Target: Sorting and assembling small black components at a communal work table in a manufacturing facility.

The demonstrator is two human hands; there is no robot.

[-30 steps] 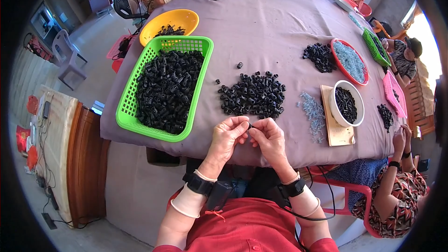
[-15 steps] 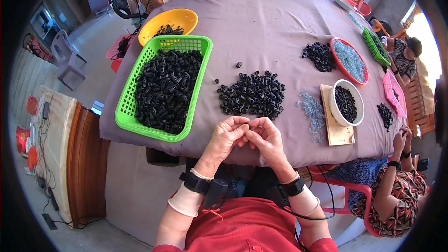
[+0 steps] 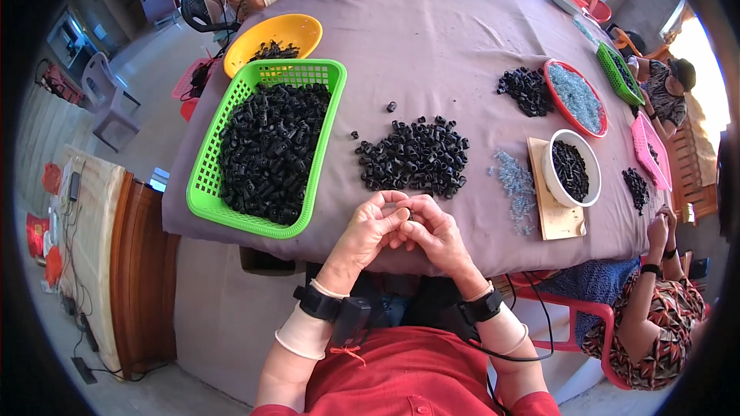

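My left hand (image 3: pixel 368 229) and my right hand (image 3: pixel 433 233) meet fingertip to fingertip over the near edge of the cloth-covered table. Between them a small dark part (image 3: pixel 409 216) shows, mostly hidden by thumbs and fingers; its kind is too small to tell. Both hands are closed on it. Just beyond the fingers lies a pile of small black ring-like plastic parts (image 3: pixel 412 156). Left of the pile, a green basket (image 3: pixel 333 119) is heaped with larger black plastic pieces. To the right, small clear plastic pieces (image 3: pixel 515 185) lie scattered on the cloth.
A white bowl (image 3: pixel 549 177) of black pieces stands on a wooden board (image 3: pixel 566 229). Behind are a red tray (image 3: pixel 598 129) of clear pieces and a black pile (image 3: pixel 526 92). A yellow bowl (image 3: pixel 304 29) stands beyond the basket. Co-workers sit around; one person's hands (image 3: pixel 661 233) are at right.
My right fingers have shifted slightly around the small dark part, which shows a little more between the fingertips. The whole view has moved slightly.
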